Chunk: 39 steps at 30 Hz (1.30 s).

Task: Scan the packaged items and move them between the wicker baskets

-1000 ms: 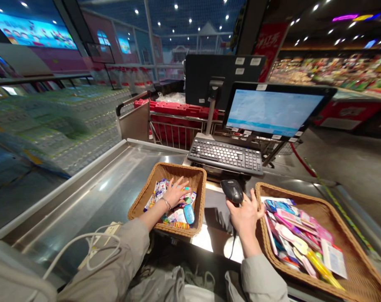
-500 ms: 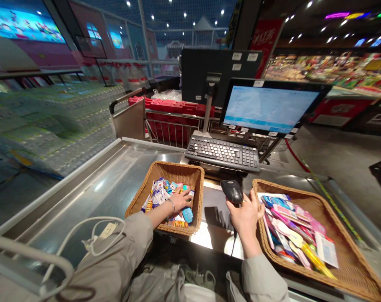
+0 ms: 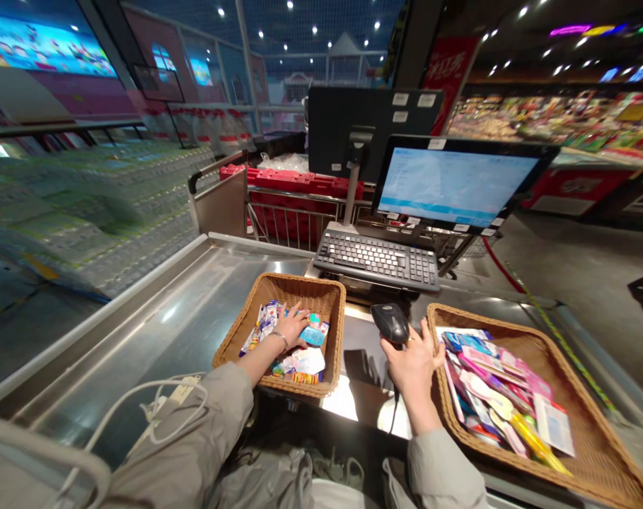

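Note:
My left hand [image 3: 290, 326] reaches into the left wicker basket [image 3: 329, 290]. Its fingers are spread over a heap of small wrapped packets [image 3: 267, 326], and nothing shows in its grasp. A light-blue item [image 3: 313, 335] lies just right of the fingers, and a striped orange-yellow item [image 3: 304, 378] rests near the basket's front wall. My right hand [image 3: 414, 364] is closed around a black barcode scanner [image 3: 390, 322], whose cord hangs down. That hand is beside the left rim of the right wicker basket [image 3: 607, 438], which holds pink, blue and yellow packaged goods [image 3: 504, 382].
A keyboard [image 3: 377, 257] and a lit monitor [image 3: 456, 182] stand behind the baskets. The metal counter [image 3: 183, 311] extends left, with a pale cable [image 3: 156, 385] at its front. Behind it is a cart with red crates [image 3: 289, 181].
My left hand has shifted left and away from me inside the basket, uncovering more of the light-blue item and a white packet. My right hand with the scanner has barely moved.

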{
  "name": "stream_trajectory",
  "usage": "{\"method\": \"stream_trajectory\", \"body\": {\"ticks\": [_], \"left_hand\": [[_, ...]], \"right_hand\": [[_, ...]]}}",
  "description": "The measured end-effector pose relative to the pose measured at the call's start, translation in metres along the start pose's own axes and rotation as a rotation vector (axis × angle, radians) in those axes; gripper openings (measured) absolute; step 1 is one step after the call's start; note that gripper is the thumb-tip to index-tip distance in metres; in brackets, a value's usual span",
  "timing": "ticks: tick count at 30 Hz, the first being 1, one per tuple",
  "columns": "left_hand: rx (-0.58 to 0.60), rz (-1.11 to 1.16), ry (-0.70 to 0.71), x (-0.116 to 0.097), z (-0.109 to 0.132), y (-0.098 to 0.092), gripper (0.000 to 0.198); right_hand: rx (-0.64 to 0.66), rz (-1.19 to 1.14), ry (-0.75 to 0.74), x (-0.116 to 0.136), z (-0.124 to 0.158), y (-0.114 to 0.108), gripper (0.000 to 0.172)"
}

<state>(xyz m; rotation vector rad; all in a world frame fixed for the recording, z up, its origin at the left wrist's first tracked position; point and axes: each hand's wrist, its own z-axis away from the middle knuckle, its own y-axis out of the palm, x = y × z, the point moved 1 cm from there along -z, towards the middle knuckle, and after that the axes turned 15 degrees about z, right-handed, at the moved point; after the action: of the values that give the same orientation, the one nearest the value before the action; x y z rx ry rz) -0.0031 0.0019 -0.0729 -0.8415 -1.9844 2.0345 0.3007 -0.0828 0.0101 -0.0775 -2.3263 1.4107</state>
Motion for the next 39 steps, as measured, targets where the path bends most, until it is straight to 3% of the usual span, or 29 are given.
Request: {"method": "stream_trajectory", "body": {"ticks": [3,8,11,19,27,34,39], "left_hand": [[-0.043,0.014,-0.119,0.006,0.002,-0.003,0.052],[-0.017,0.054,-0.261,0.01,0.003,-0.002,0.056],[-0.024,0.066,-0.273,0.009,0.002,-0.002,0.053],[-0.052,0.073,-0.221,0.001,0.002,-0.009,0.019],[0.03,0.022,-0.288,0.009,0.002,-0.008,0.076],[0.122,0.064,-0.286,0.026,0.005,-0.004,0.064],[0.126,0.131,-0.324,0.029,0.001,0.0,0.058]], "right_hand": [[-0.007,-0.003,-0.012,0.0,0.0,0.001,0.04],[-0.022,0.015,-0.03,-0.001,0.0,0.001,0.04],[-0.041,0.024,-0.04,-0.003,0.001,0.002,0.037],[-0.046,0.006,-0.038,-0.004,0.0,0.001,0.035],[-0.054,-0.002,-0.04,-0.006,0.0,0.004,0.039],[-0.042,0.012,-0.028,-0.006,-0.001,0.003,0.038],[-0.043,0.012,-0.028,-0.004,-0.001,0.0,0.042]]}}
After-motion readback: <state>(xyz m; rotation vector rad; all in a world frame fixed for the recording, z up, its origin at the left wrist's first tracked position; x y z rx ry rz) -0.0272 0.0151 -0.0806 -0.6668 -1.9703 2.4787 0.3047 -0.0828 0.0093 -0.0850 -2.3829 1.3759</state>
